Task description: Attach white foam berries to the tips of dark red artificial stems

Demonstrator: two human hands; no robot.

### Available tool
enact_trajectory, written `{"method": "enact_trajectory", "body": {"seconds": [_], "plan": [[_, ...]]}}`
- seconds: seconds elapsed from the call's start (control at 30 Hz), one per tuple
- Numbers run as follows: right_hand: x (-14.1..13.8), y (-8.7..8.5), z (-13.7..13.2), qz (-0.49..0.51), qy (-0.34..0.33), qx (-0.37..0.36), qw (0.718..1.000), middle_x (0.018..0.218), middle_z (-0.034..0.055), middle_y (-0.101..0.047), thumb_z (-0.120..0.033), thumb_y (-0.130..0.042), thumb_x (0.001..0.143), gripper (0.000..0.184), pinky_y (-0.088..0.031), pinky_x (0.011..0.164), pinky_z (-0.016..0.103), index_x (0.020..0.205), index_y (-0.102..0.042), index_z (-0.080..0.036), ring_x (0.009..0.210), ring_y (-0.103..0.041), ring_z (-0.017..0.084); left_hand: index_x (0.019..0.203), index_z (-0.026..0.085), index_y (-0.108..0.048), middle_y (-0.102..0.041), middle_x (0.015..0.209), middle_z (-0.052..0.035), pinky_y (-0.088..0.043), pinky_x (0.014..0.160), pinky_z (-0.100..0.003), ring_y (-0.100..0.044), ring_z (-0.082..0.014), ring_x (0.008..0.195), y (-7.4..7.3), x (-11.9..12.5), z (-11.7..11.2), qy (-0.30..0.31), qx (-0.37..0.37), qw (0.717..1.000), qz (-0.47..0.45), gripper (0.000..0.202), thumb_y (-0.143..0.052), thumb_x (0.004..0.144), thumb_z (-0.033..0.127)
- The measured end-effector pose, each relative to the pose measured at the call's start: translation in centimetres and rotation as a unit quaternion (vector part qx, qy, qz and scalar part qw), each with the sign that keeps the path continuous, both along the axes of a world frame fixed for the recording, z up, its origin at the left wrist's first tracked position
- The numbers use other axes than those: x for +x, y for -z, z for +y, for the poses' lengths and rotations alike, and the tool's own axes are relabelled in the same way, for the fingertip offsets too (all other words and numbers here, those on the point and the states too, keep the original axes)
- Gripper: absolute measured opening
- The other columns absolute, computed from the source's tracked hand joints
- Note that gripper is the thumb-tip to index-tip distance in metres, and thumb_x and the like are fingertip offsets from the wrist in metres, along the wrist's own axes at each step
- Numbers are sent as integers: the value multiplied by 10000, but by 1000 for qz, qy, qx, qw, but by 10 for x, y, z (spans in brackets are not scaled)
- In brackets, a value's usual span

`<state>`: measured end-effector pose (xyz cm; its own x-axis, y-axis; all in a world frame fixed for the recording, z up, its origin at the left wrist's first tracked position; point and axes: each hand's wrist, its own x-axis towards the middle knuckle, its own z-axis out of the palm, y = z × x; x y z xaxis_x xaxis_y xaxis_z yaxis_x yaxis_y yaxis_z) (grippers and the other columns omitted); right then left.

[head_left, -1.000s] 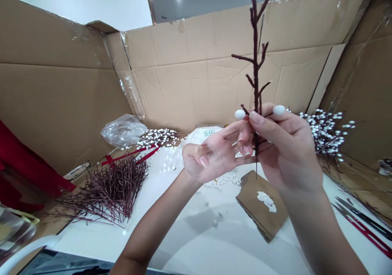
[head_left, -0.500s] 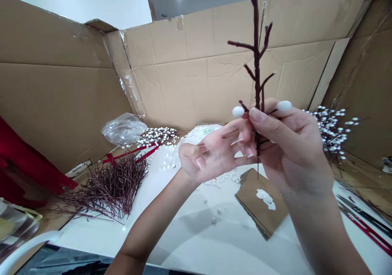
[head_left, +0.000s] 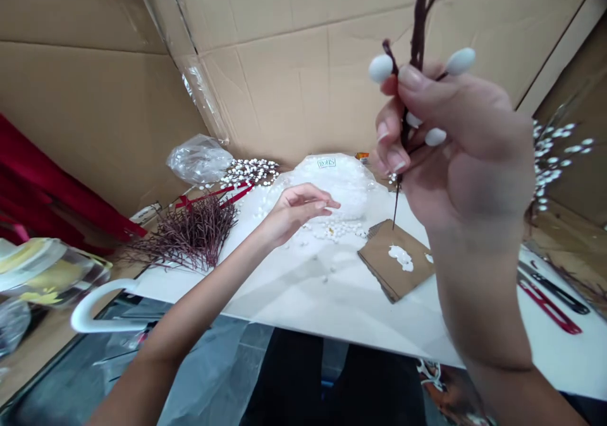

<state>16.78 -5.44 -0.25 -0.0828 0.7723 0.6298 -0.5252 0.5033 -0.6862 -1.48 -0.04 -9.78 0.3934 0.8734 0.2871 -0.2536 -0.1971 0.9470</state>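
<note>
My right hand (head_left: 455, 141) is raised close to the camera, its fingers closed round a dark red twig (head_left: 418, 18) that stands upright, with several white oval buds (head_left: 380, 68) stuck near the grip. My left hand (head_left: 296, 208) reaches out low over the white table (head_left: 332, 306), fingers loosely curled and apart, holding nothing I can see. It hovers just above a scatter of loose white buds (head_left: 339, 230) beside a clear bag full of buds (head_left: 339, 182).
A cardboard scrap (head_left: 391, 268) carries a blob of white glue (head_left: 401, 256). A pile of bare red twigs (head_left: 190, 233) lies at left, finished budded twigs (head_left: 557, 154) at right, scissors (head_left: 550, 296) near them. Cardboard walls surround the table.
My left hand has let go of the twig and dropped to the loose buds on the table. My right hand with the twig now sits higher and closer in view.
</note>
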Motion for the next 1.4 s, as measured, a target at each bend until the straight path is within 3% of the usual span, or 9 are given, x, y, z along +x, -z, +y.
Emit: {"method": "enact_trajectory", "body": {"seconds": [0.1,0.27,0.47,0.63,0.77,0.9,1.07,1.2,1.4], "plan": [[-1,-1,0,-8,2,4,1000,540,-73,-602,-104,-503,879,264,-354,401,163,686,-675,-155,428,-498,11,749,163,-713,-717,858,-60,-513,732,-244,-663,-148,810,34,-26,-4,-70,19,984,165,106,-730,698,254],[-5,0,2,-24,-2,-2,1000,527,-64,-589,-111,-508,885,317,-353,405,189,627,-672,-196,409,-472,22,800,146,-734,-714,864,-82,-492,718,-239,-648,-156,798,75,-46,-5,-108,23,956,270,155,-729,687,253],[-8,4,10,-6,-26,-8,1000,516,-39,-595,-138,-584,851,222,-362,392,207,650,-670,-182,383,-465,47,801,166,-742,-706,806,-60,-436,619,-223,-596,-140,698,93,-35,-6,-123,73,929,342,160,-734,660,243],[-11,7,13,6,-29,-7,1000,526,-30,-607,-192,-615,823,151,-386,399,209,679,-646,-155,386,-474,55,685,168,-730,-687,673,-37,-428,588,-228,-571,-122,609,92,-30,-11,-129,136,921,341,38,-707,657,179],[-14,8,15,0,-18,-23,1000,543,-29,-620,-182,-635,797,149,-412,421,194,653,-606,-156,411,-499,54,721,158,-714,-705,724,-55,-466,613,-235,-591,-123,634,58,-24,-2,-203,191,921,271,83,-699,719,239],[-17,10,18,-5,-12,-23,1000,569,-22,-636,-196,-648,796,177,-458,473,187,638,-584,-150,444,-536,53,841,182,-692,-707,791,-25,-498,688,-209,-617,-97,708,-15,-3,4,-262,225,928,139,133,-692,766,292],[-18,14,21,7,-10,-7,1000,634,-13,-671,-209,-657,804,146,-521,570,202,684,-597,-152,524,-607,70,752,172,-690,-687,726,2,-516,630,-169,-623,-74,645,-84,33,-11,-175,162,954,-182,167,-802,639,225],[-19,14,24,5,-19,-8,1000,593,-29,-638,-210,-661,806,159,-478,505,175,673,-596,-153,491,-566,54,768,156,-634,-633,731,13,-514,582,-170,-612,-75,632,-98,52,-18,-87,76,961,-251,143,-753,688,163],[-18,17,28,0,3,-14,1000,509,-55,-548,-223,-683,792,160,-384,425,154,667,-617,-147,442,-459,31,770,146,-574,-603,704,14,-531,648,-176,-607,-55,594,-96,58,-11,-22,-43,950,-308,142,-501,891,134]]}}
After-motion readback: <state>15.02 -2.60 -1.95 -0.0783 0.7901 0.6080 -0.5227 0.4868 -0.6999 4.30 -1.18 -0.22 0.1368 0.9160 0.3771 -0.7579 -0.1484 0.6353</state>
